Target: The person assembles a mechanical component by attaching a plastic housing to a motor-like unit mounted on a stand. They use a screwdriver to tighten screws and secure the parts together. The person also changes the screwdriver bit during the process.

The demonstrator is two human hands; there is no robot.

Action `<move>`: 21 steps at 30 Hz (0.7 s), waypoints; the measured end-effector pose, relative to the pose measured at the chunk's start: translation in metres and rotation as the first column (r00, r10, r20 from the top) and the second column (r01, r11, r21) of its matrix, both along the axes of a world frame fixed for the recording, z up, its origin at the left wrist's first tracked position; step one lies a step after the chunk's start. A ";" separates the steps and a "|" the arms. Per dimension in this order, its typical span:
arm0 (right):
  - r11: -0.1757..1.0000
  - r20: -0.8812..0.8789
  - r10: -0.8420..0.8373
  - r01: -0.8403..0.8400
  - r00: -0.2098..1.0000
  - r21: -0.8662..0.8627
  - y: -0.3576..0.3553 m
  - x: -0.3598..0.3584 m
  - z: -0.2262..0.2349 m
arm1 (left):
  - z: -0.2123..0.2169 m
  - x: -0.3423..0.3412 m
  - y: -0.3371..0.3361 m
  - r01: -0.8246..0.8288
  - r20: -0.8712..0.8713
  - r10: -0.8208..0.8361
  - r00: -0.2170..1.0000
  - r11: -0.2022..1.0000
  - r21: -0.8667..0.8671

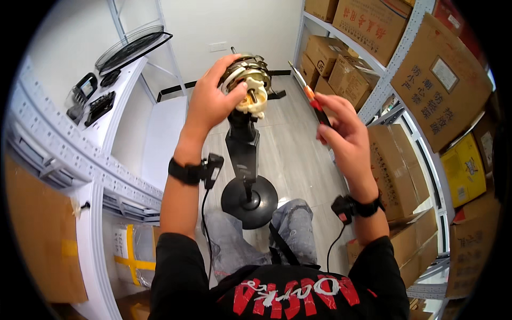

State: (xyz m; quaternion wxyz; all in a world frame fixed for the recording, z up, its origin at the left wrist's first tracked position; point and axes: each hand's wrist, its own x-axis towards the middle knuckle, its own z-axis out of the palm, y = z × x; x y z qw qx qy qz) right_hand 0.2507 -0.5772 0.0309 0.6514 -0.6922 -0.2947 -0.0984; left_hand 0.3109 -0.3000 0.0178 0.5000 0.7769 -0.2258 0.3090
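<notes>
In front of me stands a pedestal fan with its motor (pixel 246 68) exposed, metal housing and coils showing. A cream plastic piece (pixel 257 106) sits on the near face of the motor around a shaft. My left hand (pixel 210 101) is closed around the motor's left side, thumb pressed on its near face. My right hand (pixel 346 128) grips a screwdriver (pixel 310 93) with a red and black handle, its metal tip pointing up and away, apart from the motor. Below the motor, a black column (pixel 244 154) runs down to a round black base (pixel 234 198) between my legs.
On the white shelf (pixel 124 88) at left lie a black fan grille (pixel 133 49), a black tray of small parts (pixel 101 108) and other dark items. Cardboard boxes (pixel 352 77) fill the right-hand racks. Cables hang from bands on both my wrists.
</notes>
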 end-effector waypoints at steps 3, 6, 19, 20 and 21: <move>0.998 0.035 0.018 -0.020 0.999 0.058 0.013 -0.005 -0.002 | 0.006 -0.001 0.015 0.077 -0.082 -0.077 0.994 0.997 -0.001; 0.991 0.141 -0.009 -0.010 0.990 0.136 0.012 -0.015 -0.009 | 0.002 0.004 0.006 0.112 -0.075 -0.115 0.991 0.993 -0.043; 0.932 0.531 -0.249 0.349 0.810 -0.095 0.030 -0.044 -0.014 | -0.010 0.008 0.003 0.041 0.005 -0.041 0.999 0.998 -0.047; 0.924 0.545 -0.258 0.368 0.798 -0.102 0.029 -0.043 -0.015 | -0.011 0.003 -0.003 -0.012 0.028 0.013 1.000 0.999 -0.034; 0.916 0.560 -0.264 0.386 0.785 -0.108 0.027 -0.042 -0.015 | -0.010 -0.003 -0.009 -0.067 0.051 0.068 0.996 0.997 -0.023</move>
